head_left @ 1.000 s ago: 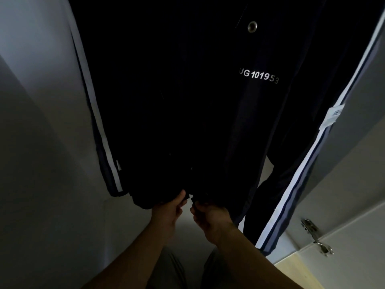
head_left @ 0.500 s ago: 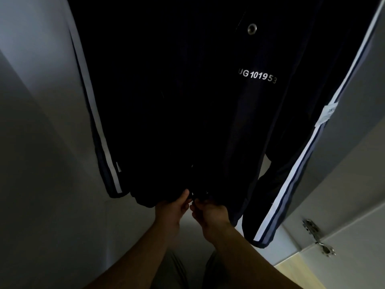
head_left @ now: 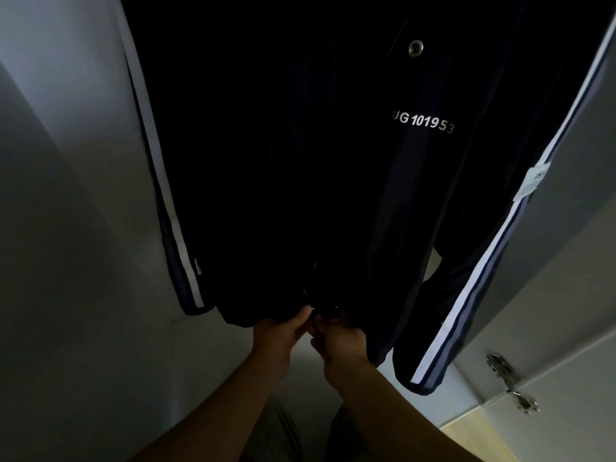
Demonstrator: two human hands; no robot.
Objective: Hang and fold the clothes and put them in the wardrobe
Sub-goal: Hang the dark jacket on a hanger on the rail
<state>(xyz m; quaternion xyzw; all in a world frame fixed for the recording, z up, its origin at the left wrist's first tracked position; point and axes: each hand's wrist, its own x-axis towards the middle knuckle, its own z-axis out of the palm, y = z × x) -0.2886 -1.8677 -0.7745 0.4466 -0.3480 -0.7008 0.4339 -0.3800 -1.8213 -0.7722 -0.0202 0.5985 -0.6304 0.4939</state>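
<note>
A dark navy track jacket (head_left: 333, 161) with white sleeve stripes and white lettering on the chest hangs inside the wardrobe and fills the upper view. Its top and hanger lie out of frame. My left hand (head_left: 278, 335) pinches the left side of the jacket's bottom hem at the front opening. My right hand (head_left: 338, 338) pinches the right side of the hem, right beside the left hand, where the zipper ends meet. The zipper parts are too dark to make out.
The wardrobe's pale side wall (head_left: 66, 261) stands on the left. On the right is the open wardrobe door (head_left: 566, 261) with a metal hinge (head_left: 510, 385). A strip of light floor (head_left: 473, 438) shows at the bottom right. A white tag (head_left: 531, 181) hangs on the right sleeve.
My two hands have drawn closer together at the hem. The jacket's right sleeve has swung slightly.
</note>
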